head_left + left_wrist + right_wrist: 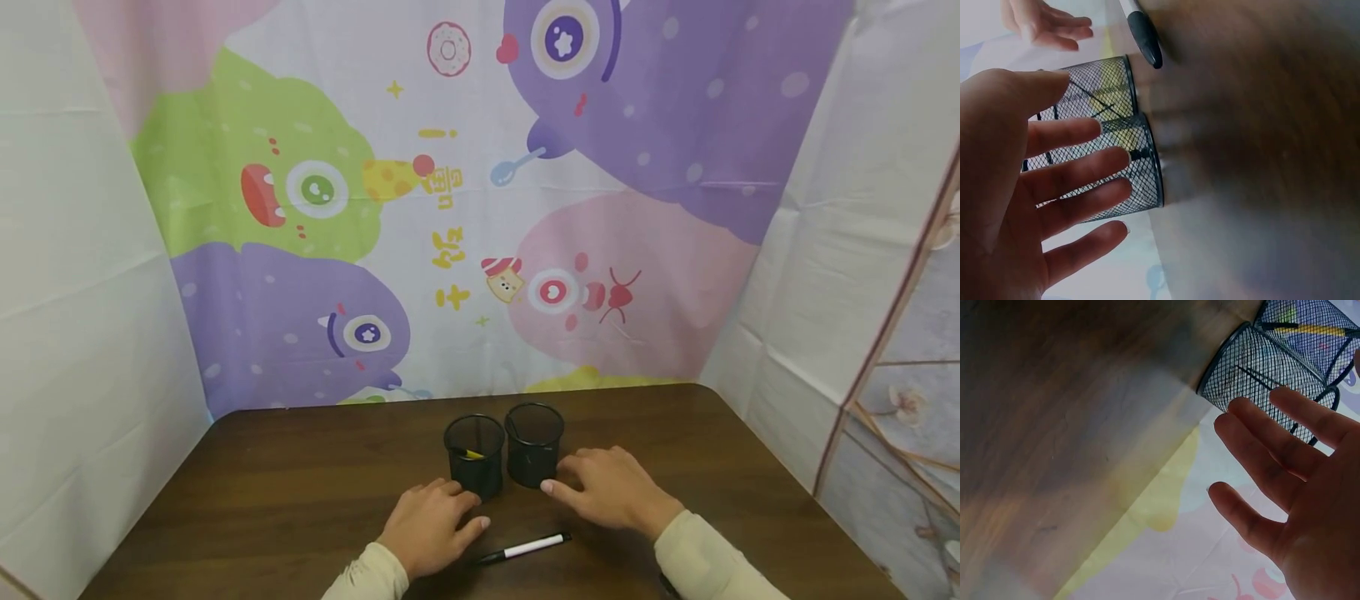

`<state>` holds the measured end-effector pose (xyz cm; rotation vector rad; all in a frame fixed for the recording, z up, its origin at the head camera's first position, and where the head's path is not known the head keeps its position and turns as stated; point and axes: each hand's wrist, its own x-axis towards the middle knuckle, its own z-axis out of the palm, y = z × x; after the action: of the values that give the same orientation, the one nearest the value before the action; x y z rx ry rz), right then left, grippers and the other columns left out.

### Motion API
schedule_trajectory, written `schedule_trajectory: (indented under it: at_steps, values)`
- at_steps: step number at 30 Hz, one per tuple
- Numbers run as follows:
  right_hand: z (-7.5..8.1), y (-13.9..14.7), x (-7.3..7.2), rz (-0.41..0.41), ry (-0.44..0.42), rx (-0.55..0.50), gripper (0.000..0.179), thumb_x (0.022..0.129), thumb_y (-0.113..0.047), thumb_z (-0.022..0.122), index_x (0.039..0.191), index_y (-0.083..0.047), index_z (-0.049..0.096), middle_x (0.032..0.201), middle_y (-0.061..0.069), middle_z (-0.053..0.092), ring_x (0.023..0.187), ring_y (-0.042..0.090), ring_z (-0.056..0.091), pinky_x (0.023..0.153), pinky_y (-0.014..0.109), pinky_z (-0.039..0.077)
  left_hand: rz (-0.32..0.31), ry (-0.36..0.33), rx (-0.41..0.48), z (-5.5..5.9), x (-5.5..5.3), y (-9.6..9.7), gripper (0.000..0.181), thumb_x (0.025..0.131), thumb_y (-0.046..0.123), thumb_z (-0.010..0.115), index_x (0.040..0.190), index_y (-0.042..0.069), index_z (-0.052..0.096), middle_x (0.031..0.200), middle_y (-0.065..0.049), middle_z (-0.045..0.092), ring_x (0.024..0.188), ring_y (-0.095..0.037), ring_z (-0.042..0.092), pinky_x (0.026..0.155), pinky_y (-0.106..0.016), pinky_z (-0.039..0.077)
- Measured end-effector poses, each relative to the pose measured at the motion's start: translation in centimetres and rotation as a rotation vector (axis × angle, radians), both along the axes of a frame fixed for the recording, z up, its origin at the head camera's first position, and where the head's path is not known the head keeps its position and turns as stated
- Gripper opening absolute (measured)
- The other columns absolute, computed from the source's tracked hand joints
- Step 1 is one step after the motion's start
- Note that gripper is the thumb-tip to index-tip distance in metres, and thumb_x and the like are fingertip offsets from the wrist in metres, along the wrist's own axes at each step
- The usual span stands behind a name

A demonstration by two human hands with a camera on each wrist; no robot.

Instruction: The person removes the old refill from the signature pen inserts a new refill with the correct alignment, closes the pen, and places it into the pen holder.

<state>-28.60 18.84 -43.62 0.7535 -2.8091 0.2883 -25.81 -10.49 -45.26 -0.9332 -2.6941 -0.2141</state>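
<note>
Two black mesh pen holders stand side by side on the table. The left pen holder point(480, 479) contains a yellow-and-black pen point(472, 454); thin dark lines show through the mesh of the right pen holder point(532, 465). My left hand point(429, 527) is at the front of the left holder, its fingers spread and overlapping the mesh in the left wrist view. Beside the right holder is my right hand point(618, 487), fingers loosely extended with nothing in them. A white marker point(531, 547) with black ends lies between the hands, nearer the front.
The brown wooden table point(300, 483) reaches back to a cartoon-printed cloth point(465, 350). White cloth walls point(90, 333) enclose the left and right sides. A floral panel point(907, 417) shows at the far right.
</note>
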Motion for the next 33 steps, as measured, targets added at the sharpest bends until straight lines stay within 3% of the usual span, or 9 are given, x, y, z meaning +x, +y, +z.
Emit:
schedule_trajectory:
  at_steps: [4,10,13,27,33]
  values:
    - [0.0,-0.2,0.2,0.011,-0.028,-0.014,0.064,0.097,-0.068,0.043,0.11,-0.014,0.075,0.105,0.001,0.072,0.094,0.02,0.068,0.082,0.046,0.053,-0.017,-0.052,0.043,-0.1,0.0,0.3,0.028,0.094,0.045,0.067,0.103,0.02,0.077,0.091,0.008,0.069,0.081,-0.011,0.063,0.065,-0.035,0.054]
    - [-0.2,-0.7,0.2,0.024,-0.028,-0.021,0.055,0.102,-0.062,0.04,0.096,-0.019,0.074,0.086,-0.01,0.067,0.076,0.009,0.063,0.064,0.034,0.051,-0.028,-0.139,0.103,-0.4,0.2,1.0,0.022,0.088,0.043,0.074,0.094,0.022,0.076,0.076,0.015,0.059,0.07,-0.001,0.054,0.057,-0.026,0.047]
    - [-0.4,-0.9,0.2,0.027,-0.035,-0.024,0.054,0.103,-0.061,0.038,0.093,-0.021,0.073,0.082,-0.013,0.064,0.074,0.007,0.061,0.062,0.034,0.05,-0.033,-0.163,0.108,-0.6,0.3,1.3,0.02,0.086,0.043,0.075,0.091,0.023,0.075,0.074,0.017,0.057,0.068,0.001,0.051,0.055,-0.024,0.045]
    - [-0.5,-1.5,0.6,0.039,-0.033,-0.056,0.048,0.104,-0.059,0.039,0.085,-0.025,0.068,0.074,-0.018,0.055,0.072,0.006,0.058,0.057,0.032,0.045,-0.042,-0.216,0.072,-1.4,0.4,2.1,0.018,0.08,0.042,0.082,0.078,0.028,0.071,0.073,0.02,0.055,0.067,0.002,0.051,0.053,-0.024,0.043]
    - [-0.6,-1.9,0.6,0.047,-0.057,-0.078,0.049,0.104,-0.058,0.038,0.086,-0.025,0.069,0.074,-0.019,0.055,0.072,0.006,0.058,0.058,0.033,0.047,-0.044,-0.195,0.067,-1.8,0.6,2.1,0.02,0.078,0.04,0.084,0.075,0.028,0.068,0.071,0.021,0.053,0.064,0.004,0.049,0.051,-0.024,0.042]
